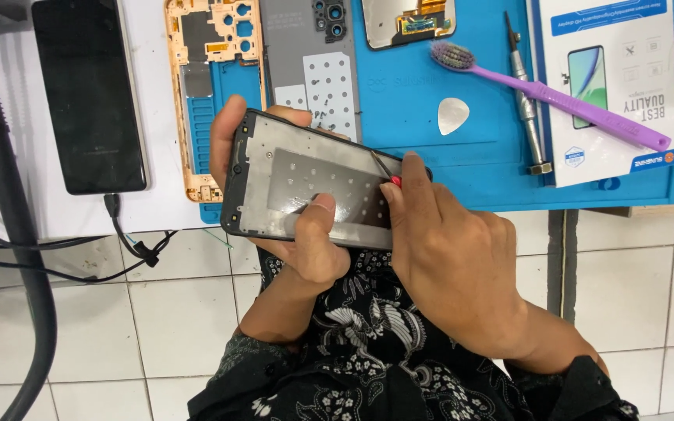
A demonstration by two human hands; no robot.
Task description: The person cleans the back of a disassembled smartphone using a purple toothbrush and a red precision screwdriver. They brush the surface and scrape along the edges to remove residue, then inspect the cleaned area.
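My left hand (298, 234) holds a black phone frame (290, 168) with a grey metal plate inside, thumb pressed on the plate and fingers wrapped round the frame's far edge. My right hand (446, 249) grips a thin tool with a red collar (388, 173); its metal tip rests on the plate near the frame's right end. The frame is held just off the front edge of the blue work mat (431, 148).
On the mat lie an orange phone mid-frame (204, 47), a grey back cover (313, 70), a screen part (403, 19), a purple toothbrush (555, 97), a white pick (452, 115), a metal screwdriver (528, 101) and a white package (610, 86). A black phone (87, 93) with a cable lies at left.
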